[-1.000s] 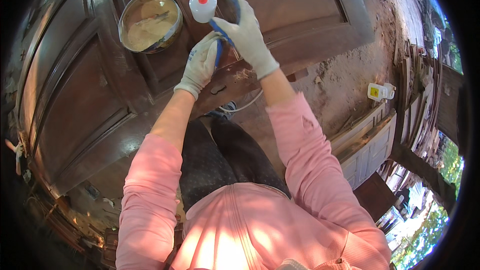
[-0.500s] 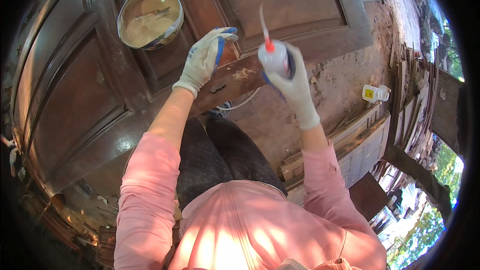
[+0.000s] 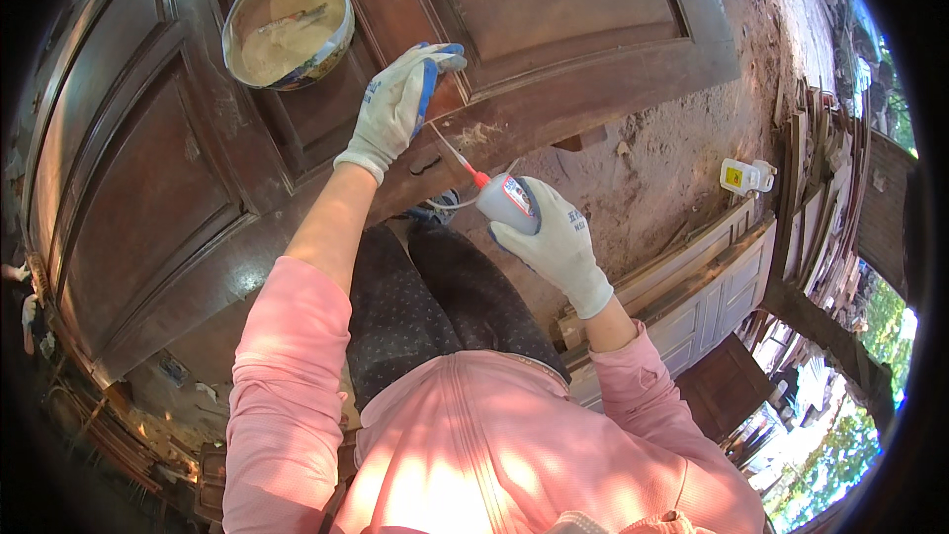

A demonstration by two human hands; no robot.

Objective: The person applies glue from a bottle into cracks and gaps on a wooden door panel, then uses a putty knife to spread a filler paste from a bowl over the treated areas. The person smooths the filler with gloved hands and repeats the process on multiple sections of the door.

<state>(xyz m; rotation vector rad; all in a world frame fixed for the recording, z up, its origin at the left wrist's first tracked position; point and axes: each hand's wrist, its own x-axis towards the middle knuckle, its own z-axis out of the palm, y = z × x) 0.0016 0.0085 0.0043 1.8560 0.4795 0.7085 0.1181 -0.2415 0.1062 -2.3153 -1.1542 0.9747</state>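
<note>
My right hand (image 3: 554, 242), in a white glove, grips a small white glue bottle (image 3: 506, 198) with a red collar and a long thin nozzle. The nozzle points up-left toward the lower rail of a dark brown panelled wooden door (image 3: 148, 188) lying flat. My left hand (image 3: 395, 104), in a white and blue glove, presses flat on that rail, fingertips beside a pale patch of filler or glue (image 3: 479, 133). The nozzle tip ends just below the left hand's fingers.
A round bowl (image 3: 287, 25) of beige paste with a tool in it sits on the door's centre stile. A small yellow and white bottle (image 3: 743, 176) lies on the dirt ground to the right. Stacked pale door panels (image 3: 712, 277) and timber lie at the right.
My right hand has brought the glue bottle down from above the door toward my body, tilting the nozzle toward the rail. The left hand stays on the door's edge.
</note>
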